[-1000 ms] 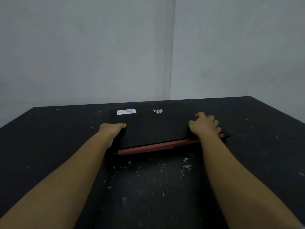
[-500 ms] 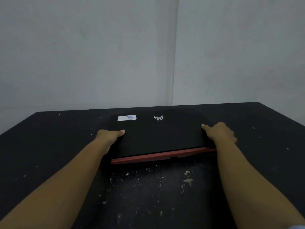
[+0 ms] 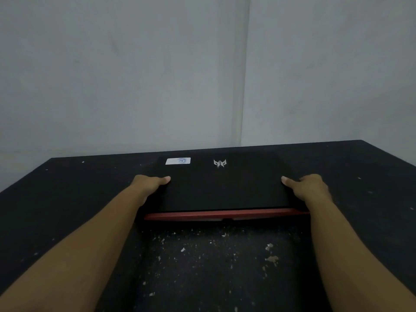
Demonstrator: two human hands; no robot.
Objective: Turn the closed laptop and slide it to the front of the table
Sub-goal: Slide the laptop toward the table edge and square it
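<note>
Laptop [image 3: 222, 185], closed, lies flat toward the far edge of a black table [image 3: 67, 199], red edge nearest the person. Left hand [image 3: 149, 184] and right hand [image 3: 308, 185] grip its sides, thumbs on the lid. Pale flecks [image 3: 271, 253] litter the near tabletop. Grey walls [image 3: 123, 75] behind.

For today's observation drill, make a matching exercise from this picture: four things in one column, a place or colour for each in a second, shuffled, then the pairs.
Things
1. left hand
2. right hand
3. white sticker
4. laptop's near edge strip

Descriptions
A. red
B. far left corner of the lid
C. grips the laptop's right side
D. grips the laptop's left side

Pairs: 1-D, 2-C, 3-B, 4-A
</note>
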